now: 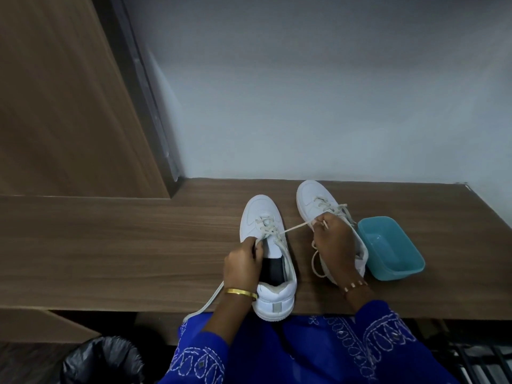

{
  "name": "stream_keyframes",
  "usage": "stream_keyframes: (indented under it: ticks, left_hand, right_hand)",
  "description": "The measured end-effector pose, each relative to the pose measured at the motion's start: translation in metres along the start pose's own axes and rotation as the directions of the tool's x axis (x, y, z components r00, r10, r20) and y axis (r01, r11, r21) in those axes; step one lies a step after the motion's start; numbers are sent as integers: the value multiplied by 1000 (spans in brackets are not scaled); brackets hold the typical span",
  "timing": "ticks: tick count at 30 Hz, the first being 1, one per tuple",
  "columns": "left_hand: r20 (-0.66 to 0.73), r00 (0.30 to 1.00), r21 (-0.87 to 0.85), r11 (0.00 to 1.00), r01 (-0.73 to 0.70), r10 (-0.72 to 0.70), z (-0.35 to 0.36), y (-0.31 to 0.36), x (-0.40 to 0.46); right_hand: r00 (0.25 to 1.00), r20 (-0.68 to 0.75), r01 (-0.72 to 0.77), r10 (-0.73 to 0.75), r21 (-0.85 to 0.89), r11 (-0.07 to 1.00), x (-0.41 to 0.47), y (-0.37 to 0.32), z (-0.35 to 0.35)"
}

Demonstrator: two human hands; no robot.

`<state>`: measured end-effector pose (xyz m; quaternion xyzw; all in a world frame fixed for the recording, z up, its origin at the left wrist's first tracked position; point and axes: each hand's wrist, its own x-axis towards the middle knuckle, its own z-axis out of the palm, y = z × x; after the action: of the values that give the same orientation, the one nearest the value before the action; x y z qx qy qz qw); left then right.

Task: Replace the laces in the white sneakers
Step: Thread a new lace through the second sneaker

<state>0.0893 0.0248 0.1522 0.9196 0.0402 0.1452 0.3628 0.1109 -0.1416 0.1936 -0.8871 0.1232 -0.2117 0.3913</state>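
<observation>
Two white sneakers stand on a wooden desk [110, 245], toes pointing away from me. The near sneaker [273, 289] is in the middle, partly laced with an off-white lace [293, 228]. My left hand [242, 263] pinches one end of that lace beside the tongue; the slack runs under my wrist and off the desk edge. My right hand [333, 242] pinches the other end, pulled taut to the right. It covers much of the second sneaker [313, 198], whose own lace hangs in a loop at its side.
A teal plastic tub [393, 259] sits right of the second sneaker. A wall rises behind the desk and a wooden panel [55, 106] stands at the left. A bin with a black bag [102, 361] is below the desk at the lower left.
</observation>
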Motion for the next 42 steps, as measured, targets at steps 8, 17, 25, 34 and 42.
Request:
stream_keyframes:
  ticks: [8,17,25,34,42]
  left_hand:
    - [-48,997,-243,969,39,-52,-5,-7,-4]
    - [189,940,-676,657,334,-284,-11,-13,0]
    - [238,906,-715,568,408,-350,-7,-16,3]
    - [238,892,-760,498,418,-385,-6,-17,0]
    - [283,886,-776,456,436,-367,-15,-11,1]
  right_hand:
    - [970,215,-167,110,269,949,-6,-20,7]
    - [885,457,-25,-85,229,973,-27,-34,30]
    - [910,414,-134,32,219,967,-33,-33,41]
    - [915,362,194,-179,-5,981,-43,-39,49]
    - [927,325,206,-186,-27,978,-46,-42,53]
